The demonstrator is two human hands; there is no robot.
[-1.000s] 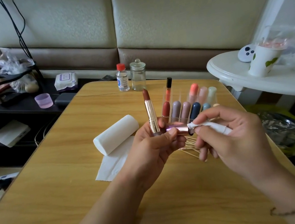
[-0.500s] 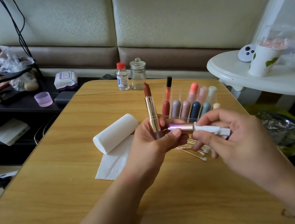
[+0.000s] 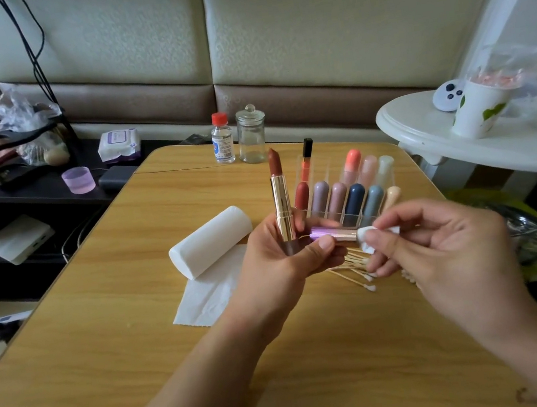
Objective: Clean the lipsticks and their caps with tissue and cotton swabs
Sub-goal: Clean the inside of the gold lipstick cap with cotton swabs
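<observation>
Lipstick [image 3: 281, 198], one, upright with its brown bullet wound out, gripped at the base by left hand [image 3: 282, 260]; same hand's thumb and fingers also curled round one purple cap [image 3: 328, 233], lying sideways. Right hand [image 3: 439, 248] pinching one folded tissue piece [image 3: 366, 236] against the cap's open end. Both hands held above wooden bench [image 3: 105, 329]. Cotton swabs [image 3: 356, 270], a loose heap too tangled to count, lying on bench beneath the hands. One tissue roll [image 3: 210, 240] left of the hands, resting on one flat tissue sheet [image 3: 207, 294]. Clear organiser [image 3: 345, 192] behind, holding ten tubes: six in front row, four at back. Two containers at far edge: one red-capped bottle [image 3: 222, 139], one lidded glass jar [image 3: 251, 135], just beside each other.
</observation>
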